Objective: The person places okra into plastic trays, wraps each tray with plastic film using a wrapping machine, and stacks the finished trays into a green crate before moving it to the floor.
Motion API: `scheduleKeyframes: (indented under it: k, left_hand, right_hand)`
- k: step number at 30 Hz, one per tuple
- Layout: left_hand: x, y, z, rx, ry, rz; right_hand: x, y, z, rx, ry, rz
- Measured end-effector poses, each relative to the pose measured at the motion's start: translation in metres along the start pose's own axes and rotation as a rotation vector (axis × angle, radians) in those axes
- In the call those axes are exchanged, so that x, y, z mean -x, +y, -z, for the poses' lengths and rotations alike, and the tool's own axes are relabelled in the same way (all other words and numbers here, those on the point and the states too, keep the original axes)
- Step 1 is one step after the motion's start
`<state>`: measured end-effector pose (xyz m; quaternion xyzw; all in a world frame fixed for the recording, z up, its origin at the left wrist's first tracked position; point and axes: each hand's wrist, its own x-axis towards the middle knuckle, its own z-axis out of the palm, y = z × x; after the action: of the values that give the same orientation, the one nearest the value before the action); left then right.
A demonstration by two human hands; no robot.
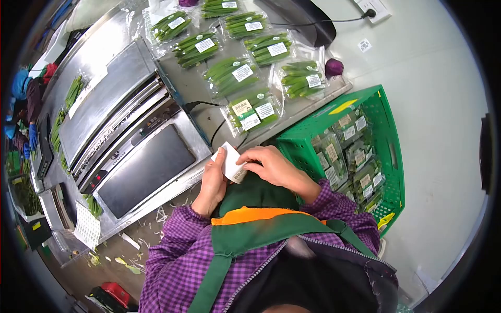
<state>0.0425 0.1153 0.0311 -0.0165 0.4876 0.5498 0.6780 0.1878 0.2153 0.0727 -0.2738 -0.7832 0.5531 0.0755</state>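
Observation:
My left hand (213, 180) and my right hand (274, 166) together hold a small white strip of labels (229, 161) close to my chest, above my green apron. The left hand grips its lower edge, the right hand's fingers pinch at its right side. Just beyond my hands, several clear bags of green okra (254, 110) with white labels lie on the steel table (190, 86). A green plastic crate (389, 151) to my right holds more labelled okra bags.
A steel sealing machine (141, 151) with a dark glass plate stands on the left, its black cable running toward my hands. A purple ball (334, 67) lies at the table's far right corner. Another person in blue gloves (32, 136) works far left. Vegetable scraps litter the floor.

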Motion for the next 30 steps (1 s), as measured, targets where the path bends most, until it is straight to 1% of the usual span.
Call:
scheduleKeyframes:
  k: [2,3,5,6,7,9,11,13,15,16,17,18,19,20,21,22,23,25,26,27,28,29,30]
  left_hand:
    - [-0.003,0.0,0.002,0.024,0.007,-0.026]
    - [-0.004,-0.001,0.003,0.04,0.0,-0.039]
    - [-0.004,0.001,0.001,0.069,-0.001,-0.058]
    - [-0.003,0.002,-0.001,0.109,0.035,-0.062]
    - [-0.002,0.004,-0.002,0.151,0.071,-0.066]
    - [-0.003,0.006,0.001,0.171,0.085,-0.077]
    - [-0.002,0.005,0.004,0.187,0.098,-0.084]
    - [-0.005,0.005,0.006,0.206,0.173,-0.129]
    - [-0.016,-0.001,0.02,0.338,0.262,-0.262]
    - [-0.014,0.005,0.022,0.307,0.368,-0.296]
    - [-0.017,-0.001,0.043,0.26,0.3,-0.316]
    - [-0.012,0.002,0.04,0.284,0.305,-0.327]
    - [-0.007,0.007,0.035,0.307,0.31,-0.338]
    - [-0.004,0.009,0.029,0.36,0.296,-0.332]
    - [0.0,0.012,0.023,0.413,0.282,-0.327]
    - [0.008,0.02,0.02,0.395,0.251,-0.236]
    - [0.01,0.015,0.026,0.448,0.185,-0.152]
    - [0.026,0.025,0.019,0.602,0.072,0.065]
    - [0.027,0.019,0.02,0.63,-0.035,0.119]
    - [0.028,0.014,0.022,0.656,-0.143,0.17]
    - [0.035,0.021,0.016,0.523,-0.107,0.247]
    - [0.039,0.017,0.02,0.497,-0.193,0.3]
    - [0.046,0.016,0.02,0.473,-0.206,0.27]
  right_hand:
    - [-0.003,-0.008,0.005,0.159,0.003,0.155]
    - [-0.004,-0.013,0.005,0.164,-0.008,0.162]
    - [-0.008,-0.023,0.003,0.017,-0.002,0.016]
    - [-0.011,-0.028,0.004,-0.038,-0.037,-0.061]
    - [-0.014,-0.025,0.003,-0.032,-0.051,-0.057]
    - [-0.018,-0.013,-0.001,0.131,-0.004,0.179]
    - [-0.021,-0.016,0.0,0.124,-0.062,0.162]
    - [-0.026,-0.02,0.001,0.091,-0.061,0.187]
    - [-0.033,-0.034,0.013,-0.155,0.018,0.169]
    - [-0.043,-0.041,0.032,-0.248,-0.03,0.087]
    - [-0.057,-0.041,0.047,-0.504,-0.025,-0.114]
    - [-0.077,-0.039,0.062,-0.355,0.031,-0.073]
    - [-0.098,-0.035,0.074,-0.349,0.09,-0.073]
    - [-0.12,-0.036,0.083,-0.326,0.103,-0.105]
    - [-0.145,-0.023,0.088,-0.245,0.104,-0.087]
    - [-0.169,-0.002,0.089,-0.157,0.11,-0.046]
    - [-0.191,0.022,0.087,-0.124,0.125,-0.049]
    - [-0.22,0.045,0.084,0.129,0.109,-0.088]
    - [-0.23,0.055,0.079,0.128,0.101,-0.084]
    - [-0.24,0.065,0.073,0.197,0.12,-0.084]
    - [-0.248,0.075,0.068,0.264,0.14,-0.085]
    - [-0.254,0.086,0.065,0.262,0.133,-0.083]
    - [-0.257,0.097,0.063,0.456,0.149,-0.007]
